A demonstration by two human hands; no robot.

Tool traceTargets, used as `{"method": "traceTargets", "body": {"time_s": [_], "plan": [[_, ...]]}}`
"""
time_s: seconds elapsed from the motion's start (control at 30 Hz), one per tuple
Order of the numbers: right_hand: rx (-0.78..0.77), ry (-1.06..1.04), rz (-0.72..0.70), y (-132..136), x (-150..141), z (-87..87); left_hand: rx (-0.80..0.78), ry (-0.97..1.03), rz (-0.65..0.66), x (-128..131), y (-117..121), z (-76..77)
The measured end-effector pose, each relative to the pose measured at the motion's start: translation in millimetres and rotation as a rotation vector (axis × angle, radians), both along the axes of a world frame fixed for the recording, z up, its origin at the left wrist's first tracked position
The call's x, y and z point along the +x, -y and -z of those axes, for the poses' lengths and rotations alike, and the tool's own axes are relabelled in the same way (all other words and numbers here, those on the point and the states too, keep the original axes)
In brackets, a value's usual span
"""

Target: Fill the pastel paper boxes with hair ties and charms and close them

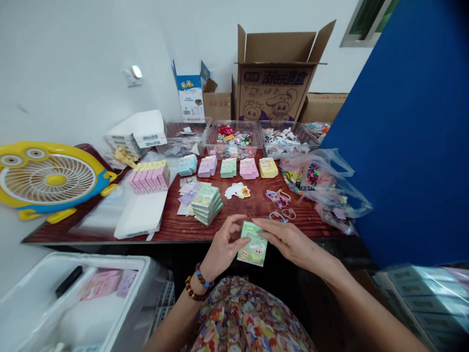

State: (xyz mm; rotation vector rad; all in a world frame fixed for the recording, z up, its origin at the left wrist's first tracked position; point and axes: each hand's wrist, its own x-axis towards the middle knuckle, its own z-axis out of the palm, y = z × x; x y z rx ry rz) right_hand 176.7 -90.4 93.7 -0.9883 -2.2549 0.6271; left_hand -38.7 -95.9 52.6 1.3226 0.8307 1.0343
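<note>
A small green box point(252, 247) with cartoon figures is held upright above my lap, just off the table's front edge. My left hand point(227, 242) grips its left side, thumb across the front. At its top right edge my right hand point(284, 237) has its fingers closed on the box's upper part. Something small and brownish shows at the top by the fingertips; I cannot make it out. On the table behind my left hand stands a stack of similar green boxes point(205, 203). Cut-out stickers point(237, 190) and coloured hair ties point(279, 198) lie beyond.
Piles of flat coloured boxes point(229, 167) line the dark red table point(176, 215), with clear plastic bins point(234, 146) behind. A yellow fan point(54, 178), pink boxes point(149, 177) and a white tray point(141, 217) are left. A plastic bag point(322, 181) and blue panel point(399, 146) stand right.
</note>
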Motion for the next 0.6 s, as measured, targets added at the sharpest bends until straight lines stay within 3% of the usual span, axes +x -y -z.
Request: {"method": "traceTargets", "body": {"time_s": [0.1,0.27,0.43,0.6], "plan": [[0.042,-0.012,0.067,5,-1,17.2,-0.033,0.031,0.033,0,0,0.5],[0.043,-0.051,0.047,2,-5,38.4,-0.066,0.041,0.091,-2,-3,7.2],[-0.079,0.005,0.044,2,-11,45.2,-0.08,-0.015,0.084,-11,-5,19.9],[0.037,0.182,-0.03,10,-39,46.5,-0.065,-0.035,-0.018,-33,-4,14.1]]}}
